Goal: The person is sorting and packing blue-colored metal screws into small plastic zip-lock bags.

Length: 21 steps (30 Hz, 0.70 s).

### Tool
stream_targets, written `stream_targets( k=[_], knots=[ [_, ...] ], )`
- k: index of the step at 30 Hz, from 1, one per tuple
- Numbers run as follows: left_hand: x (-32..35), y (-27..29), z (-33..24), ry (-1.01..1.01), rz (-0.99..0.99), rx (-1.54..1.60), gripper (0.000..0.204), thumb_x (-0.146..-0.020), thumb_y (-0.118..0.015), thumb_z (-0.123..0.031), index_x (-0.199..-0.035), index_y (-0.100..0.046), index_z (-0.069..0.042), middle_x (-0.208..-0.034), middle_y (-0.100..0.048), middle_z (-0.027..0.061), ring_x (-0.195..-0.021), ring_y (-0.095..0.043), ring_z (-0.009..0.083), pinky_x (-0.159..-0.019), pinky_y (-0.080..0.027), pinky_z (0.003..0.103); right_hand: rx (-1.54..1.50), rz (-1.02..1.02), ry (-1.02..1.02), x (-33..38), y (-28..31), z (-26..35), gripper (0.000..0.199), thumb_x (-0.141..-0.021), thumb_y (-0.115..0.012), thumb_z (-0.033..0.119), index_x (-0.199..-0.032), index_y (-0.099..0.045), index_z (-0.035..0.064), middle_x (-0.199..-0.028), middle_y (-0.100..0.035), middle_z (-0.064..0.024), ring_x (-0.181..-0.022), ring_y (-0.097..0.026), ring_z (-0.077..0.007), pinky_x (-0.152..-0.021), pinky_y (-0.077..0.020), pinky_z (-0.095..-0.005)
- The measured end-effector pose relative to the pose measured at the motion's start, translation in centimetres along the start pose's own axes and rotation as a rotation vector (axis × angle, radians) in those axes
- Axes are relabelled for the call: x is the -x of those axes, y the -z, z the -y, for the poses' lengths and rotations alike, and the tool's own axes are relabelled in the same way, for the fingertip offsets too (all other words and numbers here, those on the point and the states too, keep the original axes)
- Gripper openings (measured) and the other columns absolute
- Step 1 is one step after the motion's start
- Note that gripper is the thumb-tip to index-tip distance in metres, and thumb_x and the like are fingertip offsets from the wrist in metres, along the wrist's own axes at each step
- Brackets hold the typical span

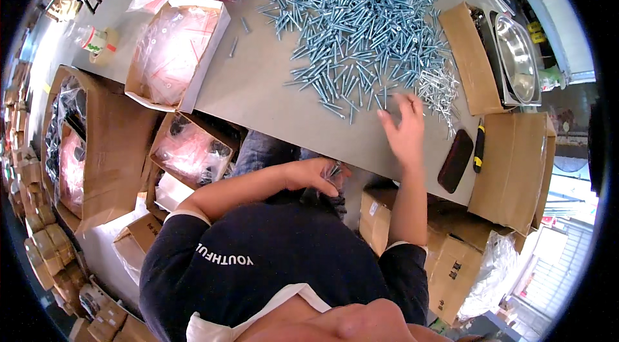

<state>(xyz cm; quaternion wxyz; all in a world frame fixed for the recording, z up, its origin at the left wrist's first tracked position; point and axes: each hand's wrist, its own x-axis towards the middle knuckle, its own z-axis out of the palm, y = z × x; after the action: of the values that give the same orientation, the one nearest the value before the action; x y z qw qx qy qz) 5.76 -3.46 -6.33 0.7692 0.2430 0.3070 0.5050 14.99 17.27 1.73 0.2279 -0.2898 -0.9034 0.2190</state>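
Grey tabletop (pixel 258 93) carries a big heap of screws (pixel 361 19). At the heap's near edge the right hand (pixel 403 132) spreads wide, fingers raking; it should draw off few at a time. Below that edge, the left hand (pixel 316 175) grips a screw bundle (pixel 335 170), its count hidden. Beside the heap, the carton's (pixel 174 51) pink bags blur.

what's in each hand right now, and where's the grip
The left hand is closed around a small bunch of screws at the table's edge; the exact grip point cannot be told. The right hand holds nothing, fingers spread at the big screw pile.
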Motion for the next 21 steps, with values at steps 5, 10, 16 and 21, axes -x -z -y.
stream_targets(
  k=[5, 10, 16, 21],
  knots=[
    [0.1, 0.5, 0.7, -0.085, -0.031, -0.505, 0.068, -0.071, -0.077, -0.025, -0.124, -0.043, -0.001, -0.099, -0.05, 0.0036, -0.093, -0.048, 0.0136, -0.082, -0.042, 0.027, 0.034, 0.119, 0.088, -1.5, 0.1, -1.6, 0.029, -0.075, -0.068, 0.013, -0.101, -0.061, 0.003, -0.104, -0.054, -0.0159, -0.095, -0.054, -0.0336, -0.084, -0.044, -0.0392],
    [-0.1, -0.2, 0.1, -0.01, 0.013, -0.198, 0.066, -0.069, -0.077, -0.023, -0.123, -0.044, -0.003, -0.098, -0.05, 0.0025, -0.09, -0.049, 0.0123, -0.077, -0.042, 0.026, 0.015, 0.181, 0.032, 0.7, 1.1, -2.0, 0.02, -0.075, -0.065, 0.005, -0.095, -0.064, 0.0038, -0.099, -0.056, -0.0141, -0.092, -0.056, -0.0311, -0.081, -0.0455, -0.0366],
    [-0.6, -0.4, 0.2, 0.029, 0.042, 0.168, 0.061, -0.068, -0.077, -0.019, -0.119, -0.047, -0.004, -0.094, -0.053, 0.001, -0.086, -0.051, 0.0121, -0.07, -0.041, 0.025, -0.14, 0.328, 0.152, 4.3, 1.2, 1.2, 0.019, -0.072, -0.065, 0.0, -0.091, -0.066, 0.0046, -0.094, -0.059, -0.0096, -0.084, -0.057, -0.0259, -0.074, -0.0476, -0.0326],
    [-0.3, 0.0, 0.7, 0.057, 0.072, 0.258, 0.057, -0.069, -0.076, -0.018, -0.117, -0.048, -0.005, -0.093, -0.054, 0.0014, -0.085, -0.052, 0.0132, -0.071, -0.042, 0.025, -0.185, 0.694, 0.013, 1.2, 1.8, 2.6, 0.016, -0.075, -0.062, 0.0, -0.091, -0.065, 0.0032, -0.098, -0.058, -0.0108, -0.089, -0.057, -0.0277, -0.077, -0.0474, -0.035]
  ],
)
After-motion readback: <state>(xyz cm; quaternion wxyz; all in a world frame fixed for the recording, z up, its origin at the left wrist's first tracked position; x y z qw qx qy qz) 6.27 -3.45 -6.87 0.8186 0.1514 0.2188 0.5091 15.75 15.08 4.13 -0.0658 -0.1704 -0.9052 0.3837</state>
